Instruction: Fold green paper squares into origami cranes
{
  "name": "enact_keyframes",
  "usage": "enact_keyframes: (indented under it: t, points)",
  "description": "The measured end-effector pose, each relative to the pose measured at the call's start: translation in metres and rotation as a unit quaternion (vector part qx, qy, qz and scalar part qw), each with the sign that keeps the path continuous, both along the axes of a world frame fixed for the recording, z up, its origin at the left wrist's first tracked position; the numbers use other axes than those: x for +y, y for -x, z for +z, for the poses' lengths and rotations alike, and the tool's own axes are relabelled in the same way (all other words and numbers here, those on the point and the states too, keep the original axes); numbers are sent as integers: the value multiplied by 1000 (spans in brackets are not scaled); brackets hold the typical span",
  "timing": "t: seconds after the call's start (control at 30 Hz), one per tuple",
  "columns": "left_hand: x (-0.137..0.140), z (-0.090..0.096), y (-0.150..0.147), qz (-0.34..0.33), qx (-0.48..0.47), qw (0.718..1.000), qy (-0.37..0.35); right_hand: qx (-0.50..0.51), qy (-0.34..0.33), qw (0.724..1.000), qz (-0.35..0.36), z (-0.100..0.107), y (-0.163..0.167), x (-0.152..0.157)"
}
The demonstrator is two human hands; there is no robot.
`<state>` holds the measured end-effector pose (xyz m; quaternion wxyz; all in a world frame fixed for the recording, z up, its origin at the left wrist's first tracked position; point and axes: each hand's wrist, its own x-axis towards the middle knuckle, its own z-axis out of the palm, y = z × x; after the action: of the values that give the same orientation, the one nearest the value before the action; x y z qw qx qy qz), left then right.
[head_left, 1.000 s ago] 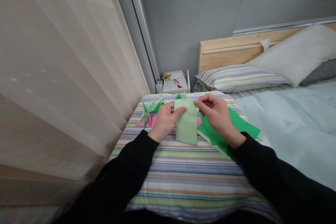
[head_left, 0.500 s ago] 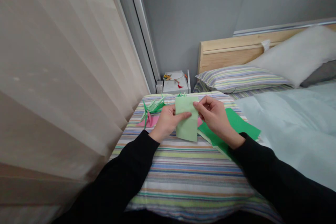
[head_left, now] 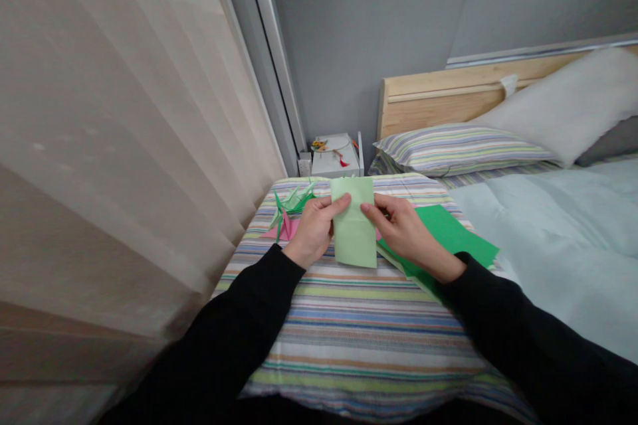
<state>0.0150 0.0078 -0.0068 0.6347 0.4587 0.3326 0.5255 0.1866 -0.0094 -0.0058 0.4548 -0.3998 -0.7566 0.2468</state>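
A light green sheet of folded paper (head_left: 355,239) is held upright above the striped cloth, taller than it is wide. My left hand (head_left: 315,224) grips its left edge, thumb lying on the near face. On the opposite edge my right hand (head_left: 399,224) pinches the paper, its thumb also in front; the fingers behind the sheet are partly hidden. Beyond my left hand lie green folded paper cranes (head_left: 295,199) and a pink one (head_left: 286,227). A stack of green paper (head_left: 448,232) rests under and beside my right forearm.
The striped cloth (head_left: 359,339) covers the surface before me. A small white stand (head_left: 331,161) with scissors (head_left: 319,145) and a red tassel (head_left: 343,161) is behind it. A curtain (head_left: 124,146) hangs at left; a bed with a pale blue cover (head_left: 553,232) and striped pillow (head_left: 468,149) is at right.
My right hand has slid a little lower along the paper's right edge. My left thumb has moved up and left on its face. The paper has stayed nearly in place.
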Motion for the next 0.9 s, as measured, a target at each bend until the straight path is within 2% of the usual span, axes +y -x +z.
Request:
enact_keyframes:
  t: [0.37, 0.53, 0.73, 0.9]
  points:
    - [9, 9, 11, 72, -69, 995, 0, -12, 14, 999, 26, -3, -1, 1]
    - [5, 7, 9, 55, -48, 997, -11, 2, 23, 999, 33, -5, 0, 2]
    - [9, 7, 11, 58, -68, 996, 3, 20, 35, 998, 51, -4, 0, 1]
    - [8, 8, 13, 47, -75, 996, -6, 39, 31, 998, 30, -1, -1, 1]
